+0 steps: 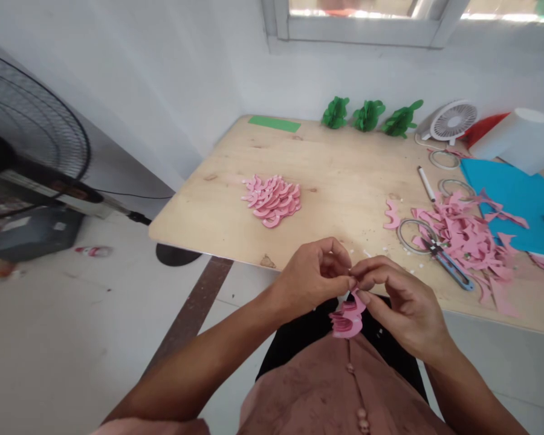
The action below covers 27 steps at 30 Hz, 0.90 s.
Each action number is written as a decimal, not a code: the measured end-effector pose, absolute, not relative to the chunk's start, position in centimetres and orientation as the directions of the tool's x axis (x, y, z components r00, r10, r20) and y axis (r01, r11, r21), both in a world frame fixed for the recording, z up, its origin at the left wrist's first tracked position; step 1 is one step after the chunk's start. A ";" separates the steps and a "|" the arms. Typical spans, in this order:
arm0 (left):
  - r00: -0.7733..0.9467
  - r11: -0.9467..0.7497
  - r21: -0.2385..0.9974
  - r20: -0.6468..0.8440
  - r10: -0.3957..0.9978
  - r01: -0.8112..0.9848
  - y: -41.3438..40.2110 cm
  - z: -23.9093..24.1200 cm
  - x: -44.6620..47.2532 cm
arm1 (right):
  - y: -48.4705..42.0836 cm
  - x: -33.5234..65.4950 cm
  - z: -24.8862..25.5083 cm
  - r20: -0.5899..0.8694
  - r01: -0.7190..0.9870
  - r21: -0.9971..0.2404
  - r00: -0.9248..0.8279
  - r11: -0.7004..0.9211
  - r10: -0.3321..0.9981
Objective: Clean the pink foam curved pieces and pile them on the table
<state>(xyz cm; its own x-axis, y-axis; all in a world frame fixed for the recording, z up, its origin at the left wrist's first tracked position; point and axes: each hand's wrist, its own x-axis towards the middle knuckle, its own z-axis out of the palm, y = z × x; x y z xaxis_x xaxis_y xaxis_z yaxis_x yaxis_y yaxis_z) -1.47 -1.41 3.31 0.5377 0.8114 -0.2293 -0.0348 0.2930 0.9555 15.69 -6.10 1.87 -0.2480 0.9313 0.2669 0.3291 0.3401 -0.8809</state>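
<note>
My left hand (315, 275) and my right hand (401, 302) meet just off the table's front edge, above my lap. Both pinch the upper end of a stack of curved pink paper pieces (348, 317), which hangs below the fingertips with its layers fanned. What exactly lies between the fingertips is too small to make out. Ahead and to the left, a heap of similar pink curved pieces (274, 199) lies on the wooden table (344, 169). Beyond my right hand, blue-handled snips (451, 266) rest against pink paper scraps (466, 232).
Tape rings (416, 234), a white marker (427, 183) and a blue sheet (521, 205) lie at the right. Green paper plants (368, 116), a small white fan (453, 121) and a white roll (519, 142) stand along the wall. A large black fan (31, 121) is on the left.
</note>
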 end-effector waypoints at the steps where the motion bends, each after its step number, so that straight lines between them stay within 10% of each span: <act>1: 0.537 0.294 0.955 -0.229 0.812 -0.038 -1.4 3.3 -1.5 | -6.1 15.7 1.9 0.269 0.335 -0.878 -0.243 0.341 0.932; 27: 0.538 0.348 0.933 -0.248 0.805 -0.090 -1.6 3.0 -1.5 | -6.3 15.4 1.3 0.266 0.342 -0.887 -0.168 0.310 0.949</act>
<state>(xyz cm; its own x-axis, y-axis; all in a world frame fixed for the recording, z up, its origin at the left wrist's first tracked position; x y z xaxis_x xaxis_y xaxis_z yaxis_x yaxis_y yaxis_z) -1.46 -1.61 3.00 0.5384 0.8052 -0.2484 -0.0901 0.3481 0.9331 15.40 -6.32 1.32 -0.1685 0.9490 0.2665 0.3425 0.3098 -0.8870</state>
